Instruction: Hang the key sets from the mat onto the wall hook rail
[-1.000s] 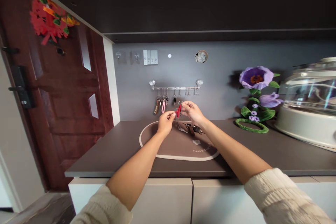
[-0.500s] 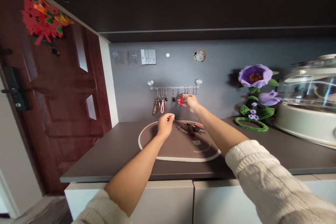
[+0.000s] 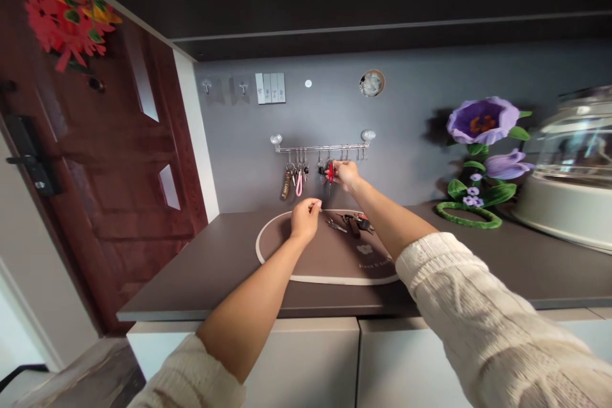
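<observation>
I have my right hand up by the wall, with finger and thumb closed on a red key holder. The red key holder is at my fingertips, just under the clear bar with hooks. I can't tell if its ring is on a hook. A black key hangs just left of my grip. Farther left hang a pink strap and a brown tag.

My left hand is lower and to the left of that grip, above the brown mat. Its finger and thumb are pinched together, holding nothing I can see. More keys lie on the mat, below my right hand and to the right of my left one. A big purple flower stands well to the right of both hands.
</observation>
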A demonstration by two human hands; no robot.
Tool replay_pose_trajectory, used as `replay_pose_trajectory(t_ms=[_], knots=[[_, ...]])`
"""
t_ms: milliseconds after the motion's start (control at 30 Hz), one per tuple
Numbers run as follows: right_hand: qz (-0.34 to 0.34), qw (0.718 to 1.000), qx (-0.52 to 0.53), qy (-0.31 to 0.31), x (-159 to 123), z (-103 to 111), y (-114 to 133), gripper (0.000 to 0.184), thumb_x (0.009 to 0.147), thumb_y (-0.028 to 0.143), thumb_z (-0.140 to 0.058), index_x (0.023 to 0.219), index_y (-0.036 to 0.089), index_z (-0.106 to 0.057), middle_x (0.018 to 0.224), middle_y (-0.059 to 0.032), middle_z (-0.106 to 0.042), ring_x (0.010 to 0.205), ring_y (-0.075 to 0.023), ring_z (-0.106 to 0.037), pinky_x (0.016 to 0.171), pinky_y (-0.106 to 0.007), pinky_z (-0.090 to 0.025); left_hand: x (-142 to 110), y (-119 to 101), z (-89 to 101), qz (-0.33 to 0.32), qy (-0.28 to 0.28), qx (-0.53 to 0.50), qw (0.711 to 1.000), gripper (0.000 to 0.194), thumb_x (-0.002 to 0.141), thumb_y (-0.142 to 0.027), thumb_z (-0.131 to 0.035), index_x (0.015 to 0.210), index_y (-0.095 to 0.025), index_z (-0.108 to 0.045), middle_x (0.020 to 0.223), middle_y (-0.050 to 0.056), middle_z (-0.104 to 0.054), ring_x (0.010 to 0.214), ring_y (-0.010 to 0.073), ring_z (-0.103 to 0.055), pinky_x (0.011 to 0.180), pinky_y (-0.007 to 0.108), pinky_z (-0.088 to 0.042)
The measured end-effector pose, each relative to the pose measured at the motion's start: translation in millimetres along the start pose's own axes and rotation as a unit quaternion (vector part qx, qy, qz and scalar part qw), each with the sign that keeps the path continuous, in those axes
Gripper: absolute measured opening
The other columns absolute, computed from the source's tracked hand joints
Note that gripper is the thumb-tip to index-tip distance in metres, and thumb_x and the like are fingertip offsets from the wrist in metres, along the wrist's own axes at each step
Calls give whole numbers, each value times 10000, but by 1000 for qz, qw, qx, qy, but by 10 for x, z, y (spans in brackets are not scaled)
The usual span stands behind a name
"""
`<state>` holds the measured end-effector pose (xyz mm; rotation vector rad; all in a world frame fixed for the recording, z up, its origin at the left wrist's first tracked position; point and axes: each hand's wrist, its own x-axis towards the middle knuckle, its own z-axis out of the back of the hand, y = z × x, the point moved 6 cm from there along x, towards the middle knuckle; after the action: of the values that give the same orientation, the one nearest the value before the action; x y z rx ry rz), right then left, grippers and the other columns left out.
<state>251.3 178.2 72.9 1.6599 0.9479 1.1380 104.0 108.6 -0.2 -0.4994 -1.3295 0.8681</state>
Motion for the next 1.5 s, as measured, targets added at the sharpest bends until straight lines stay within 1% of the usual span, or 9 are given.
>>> replay_pose_trajectory(t_ms=[267,600,800,967,1100,1267,1333,1400,1500], knots=[[26,999,-38,-6,58,39,-94,163,815,151,-432,655,166,-452,465,27,-479,416,-79,-488,452,-221,-439,-2,44,-12,-2,3,8,1000,190,764,-252,-474,791,-142,-626,720,42,-649,676,127,-574,666,254,-432],[75,991,-113,-13,80,106,-63,83,714,170,-498,634,170,-478,561,15,-543,522,-76,-495,588,-226,-450,-14,83,-13,11,9,5,1000,182,766,-241,-475,804,-141,-621,722,45,-649,678,129,-580,680,259,-436],[114,974,-197,-16,-121,199,43,78,703,173,-499,635,163,-536,606,2,-562,579,-92,-488,652,-240,-425,-22,78,-7,17,15,5,1000,174,766,-226,-479,817,-138,-620,731,51,-647,688,134,-583,685,264,-442],[112,962,-241,61,-444,210,-34,84,715,197,-524,677,147,-580,660,-19,-606,609,-103,-519,663,-244,-417,-26,79,1,18,25,17,999,154,759,-187,-490,812,-134,-624,754,58,-650,707,137,-584,704,263,-443],[126,907,-381,127,-736,207,-157,127,722,240,-550,731,146,-635,753,-32,-653,664,-116,-554,678,-233,-408,-36,86,-4,11,36,50,998,147,755,-174,-498,818,-133,-625,789,57,-652,735,132,-581,725,254,-441],[195,763,-587,186,-917,171,-314,139,727,218,-551,746,189,-685,793,-26,-682,724,-137,-563,765,-253,-361,-36,135,-22,28,51,88,994,164,746,-154,-513,862,-131,-627,850,64,-655,761,122,-578,736,237,-443],[211,718,-636,188,-913,164,-379,154,739,240,-544,749,214,-696,826,-25,-686,775,-153,-556,815,-278,-324,-36,155,-27,35,55,102,993,175,741,-147,-521,878,-130,-628,859,69,-654,766,125,-576,741,242,-443],[211,696,-660,190,-899,161,-441,173,753,270,-534,772,233,-702,838,-25,-686,807,-164,-547,830,-288,-299,-37,172,-34,36,59,117,991,182,734,-140,-527,882,-131,-632,855,69,-653,763,128,-572,744,249,-441],[201,688,-670,195,-903,150,-510,182,761,301,-533,784,242,-704,825,-27,-684,819,-170,-537,821,-285,-292,-38,197,-55,33,68,133,988,199,728,-137,-528,897,-130,-633,842,68,-651,751,131,-568,739,256,-439]])
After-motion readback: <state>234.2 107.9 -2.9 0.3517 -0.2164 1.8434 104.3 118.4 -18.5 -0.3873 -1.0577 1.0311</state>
